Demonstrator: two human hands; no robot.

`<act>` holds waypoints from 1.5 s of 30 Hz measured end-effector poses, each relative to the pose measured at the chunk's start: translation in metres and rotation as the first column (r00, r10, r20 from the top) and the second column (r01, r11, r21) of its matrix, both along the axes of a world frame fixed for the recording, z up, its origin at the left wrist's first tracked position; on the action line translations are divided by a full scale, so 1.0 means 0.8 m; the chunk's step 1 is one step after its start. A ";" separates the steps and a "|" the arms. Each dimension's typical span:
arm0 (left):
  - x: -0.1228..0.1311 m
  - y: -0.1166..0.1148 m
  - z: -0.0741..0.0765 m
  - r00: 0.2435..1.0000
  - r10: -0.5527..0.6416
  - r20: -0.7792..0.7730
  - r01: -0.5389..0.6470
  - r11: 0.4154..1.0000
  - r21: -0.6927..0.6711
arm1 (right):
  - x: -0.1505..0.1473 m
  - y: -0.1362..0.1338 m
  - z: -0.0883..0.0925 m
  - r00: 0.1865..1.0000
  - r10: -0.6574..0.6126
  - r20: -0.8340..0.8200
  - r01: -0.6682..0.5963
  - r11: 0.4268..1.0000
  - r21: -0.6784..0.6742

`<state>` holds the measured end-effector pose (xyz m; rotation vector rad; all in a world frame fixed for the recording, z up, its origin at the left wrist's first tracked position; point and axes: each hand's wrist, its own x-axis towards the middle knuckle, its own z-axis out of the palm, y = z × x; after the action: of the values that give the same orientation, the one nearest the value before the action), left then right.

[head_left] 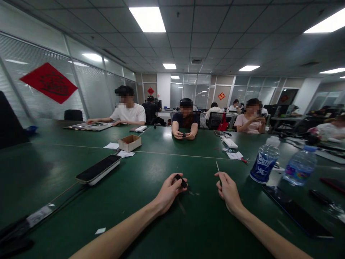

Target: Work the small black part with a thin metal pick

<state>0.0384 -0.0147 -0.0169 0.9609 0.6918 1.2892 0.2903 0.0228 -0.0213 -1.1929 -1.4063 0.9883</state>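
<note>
In the head view, my left hand [170, 190] is closed around a small black block-like object [181, 180], its thumb resting on top. Part of the object is covered by the fingers, so its kind does not show. To the right, my right hand [228, 190] pinches a thin pale stick [217, 167] that points up and away from me. The stick's lower end is hidden in the fingers. Both hands are over the green table [151, 230], apart from each other.
An open cardboard box [129, 143] and a phone on a white block [99, 169] are at left. Bottles, one with a blue label [264, 162] and one with a blue cap [300, 167], stand right, near a dark phone [296, 212]. Several people sit beyond the table.
</note>
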 end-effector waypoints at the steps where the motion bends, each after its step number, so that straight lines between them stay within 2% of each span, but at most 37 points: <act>1: 0.000 0.000 0.000 1.000 -0.001 0.000 0.001 1.000 0.003 | -0.001 -0.001 0.001 0.999 0.039 0.024 -0.039 0.999 -0.007; 4: 0.001 0.000 0.000 1.000 -0.002 -0.005 0.002 1.000 0.017 | -0.014 -0.018 0.012 0.944 0.196 0.267 -0.222 0.972 0.071; 6: 0.002 0.000 0.000 1.000 0.005 -0.006 -0.005 1.000 0.025 | -0.025 -0.034 0.022 0.827 0.255 0.501 -0.373 0.916 0.150; 8: 0.003 0.000 0.002 1.000 0.016 -0.002 -0.016 0.999 0.032 | -0.034 -0.045 0.029 0.695 0.240 0.678 -0.483 0.854 0.193; 10: 0.004 -0.001 0.003 1.000 0.023 0.001 -0.023 0.999 0.036 | -0.037 -0.050 0.030 0.631 0.192 0.752 -0.509 0.833 0.215; 14: 0.004 -0.003 0.006 1.000 0.024 -0.017 -0.024 0.999 0.046 | -0.037 -0.046 0.026 0.626 0.144 0.766 -0.477 0.848 0.230; 21: 0.005 -0.002 0.002 0.999 0.015 -0.052 -0.012 0.998 0.062 | -0.036 -0.044 0.025 0.622 0.136 0.771 -0.469 0.853 0.228; 28: 0.006 -0.004 0.006 0.993 0.061 -0.101 -0.051 0.994 0.100 | -0.036 -0.046 0.026 0.642 0.122 0.757 -0.434 0.872 0.227; 36: 0.007 -0.005 0.007 0.984 0.089 -0.151 -0.070 0.990 0.122 | -0.038 -0.046 0.025 0.663 0.090 0.743 -0.427 0.861 0.277; 45: 0.007 -0.009 0.010 0.969 0.070 -0.238 -0.025 0.982 0.186 | -0.034 -0.047 0.021 0.637 0.082 0.767 -0.452 0.845 0.285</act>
<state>0.0440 -0.0218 -0.0087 1.2741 0.8000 1.3054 0.2635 -0.0145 -0.0042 -1.0539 -2.3806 0.2773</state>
